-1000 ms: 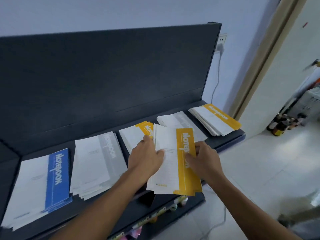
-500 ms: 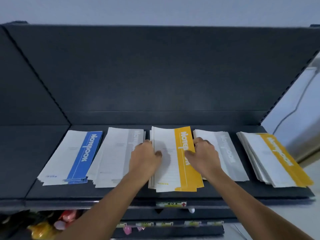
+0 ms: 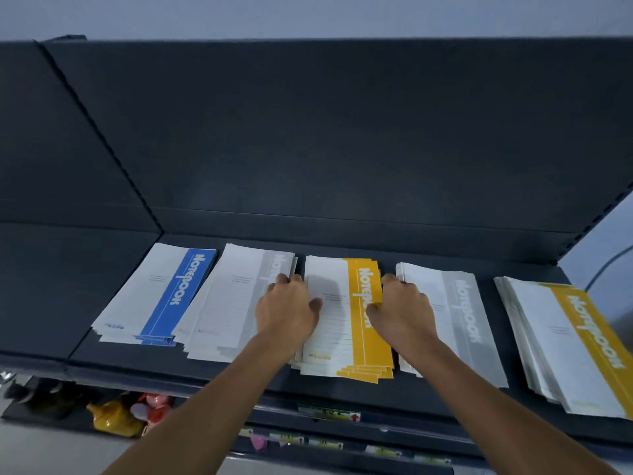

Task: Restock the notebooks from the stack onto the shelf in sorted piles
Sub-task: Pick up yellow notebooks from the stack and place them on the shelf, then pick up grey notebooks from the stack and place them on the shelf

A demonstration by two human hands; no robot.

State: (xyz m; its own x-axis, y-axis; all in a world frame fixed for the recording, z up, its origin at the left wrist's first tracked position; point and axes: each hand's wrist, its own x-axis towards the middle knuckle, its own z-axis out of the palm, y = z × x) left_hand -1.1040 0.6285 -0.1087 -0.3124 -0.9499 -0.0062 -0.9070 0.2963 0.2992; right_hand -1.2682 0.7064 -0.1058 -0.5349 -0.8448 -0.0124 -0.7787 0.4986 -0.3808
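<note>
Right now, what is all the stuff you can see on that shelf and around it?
Blue-striped white paper notebooks: one pile, blue and white, far left of the shelf.
Grey-striped white paper notebooks: two piles, grey and white; second pile from the left and fourth pile.
Yellow-striped white paper notebooks: two piles, yellow and white; middle pile and far-right pile.
Dark metal shelf: one, dark grey, under all the piles.
Plastic toys: at least two, yellow and pink, lower left.
Price labels: several, pale, on the lower shelf edges.
Left hand: one, grips the middle pile's left edge.
Right hand: one, grips its right edge.
</note>
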